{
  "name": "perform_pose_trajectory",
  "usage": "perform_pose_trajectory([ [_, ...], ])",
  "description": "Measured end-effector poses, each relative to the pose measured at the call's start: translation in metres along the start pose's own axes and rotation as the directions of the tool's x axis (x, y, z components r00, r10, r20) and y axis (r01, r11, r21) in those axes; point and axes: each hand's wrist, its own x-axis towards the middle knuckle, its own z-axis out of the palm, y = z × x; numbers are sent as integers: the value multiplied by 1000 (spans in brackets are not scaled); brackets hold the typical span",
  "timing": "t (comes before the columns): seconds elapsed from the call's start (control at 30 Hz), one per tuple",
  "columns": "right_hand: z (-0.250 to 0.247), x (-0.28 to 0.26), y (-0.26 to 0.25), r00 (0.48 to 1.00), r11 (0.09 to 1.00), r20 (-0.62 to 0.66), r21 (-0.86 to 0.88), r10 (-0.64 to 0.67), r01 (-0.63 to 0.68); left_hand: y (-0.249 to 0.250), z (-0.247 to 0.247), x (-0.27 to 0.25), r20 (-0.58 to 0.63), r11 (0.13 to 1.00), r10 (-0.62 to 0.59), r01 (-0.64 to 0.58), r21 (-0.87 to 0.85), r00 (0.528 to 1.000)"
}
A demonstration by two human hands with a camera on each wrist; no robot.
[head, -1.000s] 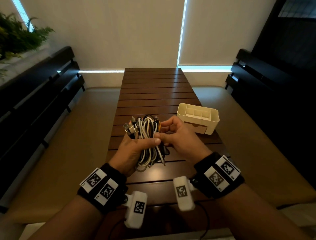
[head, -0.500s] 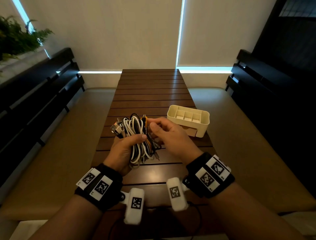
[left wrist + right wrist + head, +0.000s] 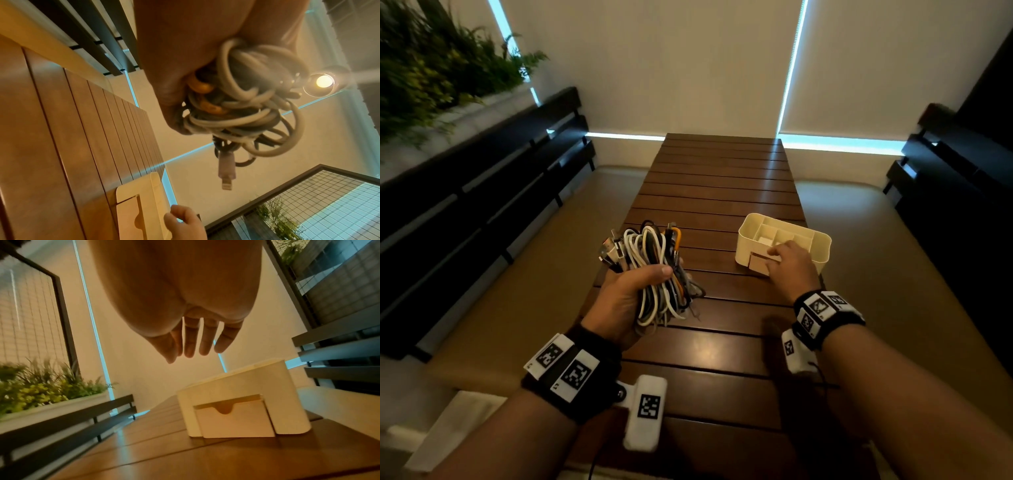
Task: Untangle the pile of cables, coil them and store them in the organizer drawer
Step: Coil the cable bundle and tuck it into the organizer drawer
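Left hand [image 3: 625,298] fingers clench cable bundle [image 3: 654,270]; right hand [image 3: 792,265] fingers loose above drawer [image 3: 234,420].

The head view looks forward and down the slatted surface [image 3: 722,192] at both hands. The left wrist view sits close under the left hand [image 3: 185,56], facing up past its cables [image 3: 242,104]. The right wrist view looks low along the right hand [image 3: 180,288]. All three share the organizer [image 3: 242,391].

hands: two, left hand [image 3: 625,301] and right hand [image 3: 792,265]
cable bundle [image 3: 654,270]: one; single cables too tangled to count
organizer [image 3: 822,245]: one
drawer [image 3: 234,422]: one
table [image 3: 722,192]: one
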Motion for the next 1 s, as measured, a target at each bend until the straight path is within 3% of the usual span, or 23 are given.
perform_pose_trajectory([
  [0.1, 8, 15, 18, 999, 989, 37, -149, -3, 8, -1, -3, -2, -8, 1000, 17, -17, 3, 1000],
  [0.33, 25, 46, 18, 997, 999, 70, -41, 30, -28, -3, 4, 0, -47, 999, 15, -14, 39, 999],
  [0.47, 31, 61, 32, 977, 981, 141, -132, 161, -142, 5, 22, 5, -94, 998, 52, -47, 49, 994],
  [0.6, 34, 62, 50, 982, 981, 139, -164, 129, -106, 8, 30, 2, -102, 997, 34, -26, 70, 994],
  [0.73, 33, 47, 50, 983, 986, 112, -97, 149, -138, 2, 24, 0, -151, 997, -14, 26, 75, 988],
  [1.0, 43, -24, -4, 981, 1000, 196, 6, 7, -9, -15, -6, -11, -226, 988, -73, 101, 115, 971],
])
